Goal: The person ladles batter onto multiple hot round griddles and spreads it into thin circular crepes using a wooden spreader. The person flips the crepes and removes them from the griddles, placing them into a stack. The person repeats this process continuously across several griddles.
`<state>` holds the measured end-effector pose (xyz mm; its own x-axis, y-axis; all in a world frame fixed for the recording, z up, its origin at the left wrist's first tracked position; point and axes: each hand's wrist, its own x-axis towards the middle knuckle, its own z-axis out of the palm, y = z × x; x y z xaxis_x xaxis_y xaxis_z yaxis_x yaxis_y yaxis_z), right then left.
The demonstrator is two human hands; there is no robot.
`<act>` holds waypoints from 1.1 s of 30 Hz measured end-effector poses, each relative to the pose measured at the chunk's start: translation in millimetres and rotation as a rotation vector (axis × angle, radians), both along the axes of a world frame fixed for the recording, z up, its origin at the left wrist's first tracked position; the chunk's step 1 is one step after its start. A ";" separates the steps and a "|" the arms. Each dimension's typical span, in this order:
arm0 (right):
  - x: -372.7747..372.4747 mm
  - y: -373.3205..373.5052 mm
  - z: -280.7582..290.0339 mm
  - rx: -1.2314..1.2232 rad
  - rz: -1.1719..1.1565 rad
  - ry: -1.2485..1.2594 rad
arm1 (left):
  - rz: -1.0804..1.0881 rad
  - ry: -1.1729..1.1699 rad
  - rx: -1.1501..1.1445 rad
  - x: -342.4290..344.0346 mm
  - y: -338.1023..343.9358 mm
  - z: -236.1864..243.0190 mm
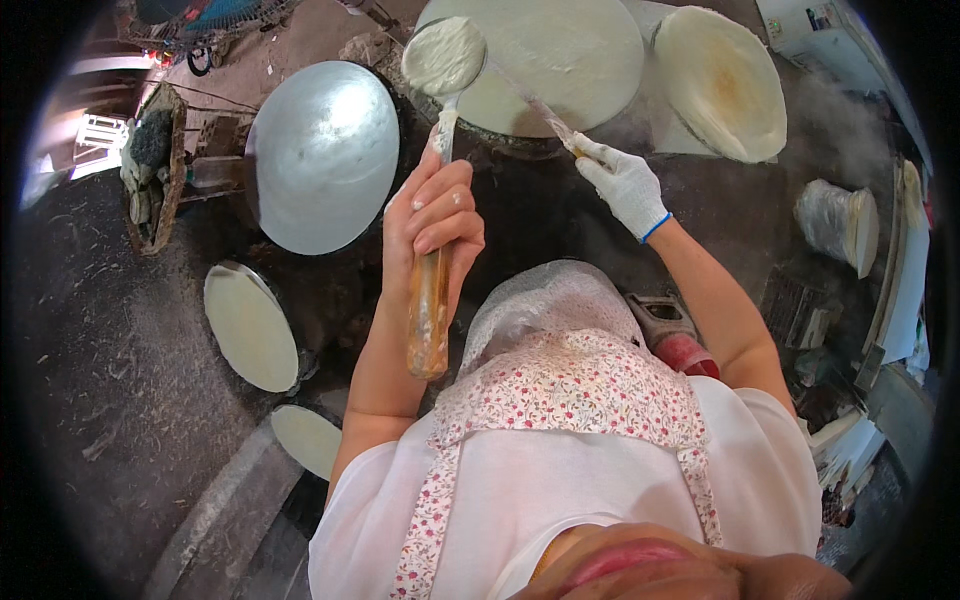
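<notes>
Ladle [429,300] at the upper centre of the frame, gripped in the left hand [437,212]. We note the bare fingers wrapped around its handle, whose wooden end projects below the fist. Its long axis runs nearly upright in the frame, leaning slightly rightward at the top, so that the round bowl, full of white batter [445,57], lies beyond the knuckles toward the upper edge. The right hand [622,188], in a white glove with a blue cuff edge, stands apart from the left and is clasped on a long thin tool [549,119]. This slants upward and to the left, its far end near the bowl's right rim; we cannot tell whether the two touch. Of the two hands, the left is nearer to the bowl. Behind the tool we see a broad pale disc [570,60]; a shiny grey disc [322,158] lies at upper left, and a browned flat round [722,85] at upper right.
</notes>
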<state>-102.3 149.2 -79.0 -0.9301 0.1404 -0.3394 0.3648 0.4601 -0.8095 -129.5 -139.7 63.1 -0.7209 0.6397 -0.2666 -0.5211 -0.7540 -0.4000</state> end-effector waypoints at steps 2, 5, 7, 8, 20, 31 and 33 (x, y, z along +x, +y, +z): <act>9.3 -10.9 1.1 -0.058 -0.181 0.049 | 0.019 -0.010 -0.042 10.8 -17.1 6.6; 35.5 -8.5 -30.6 0.027 -0.237 0.382 | 0.049 -0.026 -0.177 26.0 -56.7 18.4; 70.2 -31.5 -61.8 0.318 -0.095 0.412 | 0.064 -0.036 -0.251 34.7 -77.9 27.0; 63.2 -62.9 -9.4 0.581 0.062 -0.089 | 0.070 -0.040 -0.281 37.7 -93.2 24.9; -18.3 -45.6 7.0 -0.958 -0.386 -0.234 | 0.247 -0.021 -0.227 52.3 -142.3 18.3; -0.4 -29.5 -33.2 0.283 -0.095 0.327 | 0.255 -0.013 -0.395 35.9 -127.7 15.2; 10.9 -47.1 -35.6 0.600 0.052 0.187 | 0.256 -0.004 -0.384 28.6 -131.1 8.6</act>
<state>-91.3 102.1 -114.5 -0.9768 0.2088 -0.0465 0.2069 0.8671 -0.4531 -101.0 -270.7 71.7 -0.8411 0.2955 -0.4530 -0.2977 -0.9522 -0.0683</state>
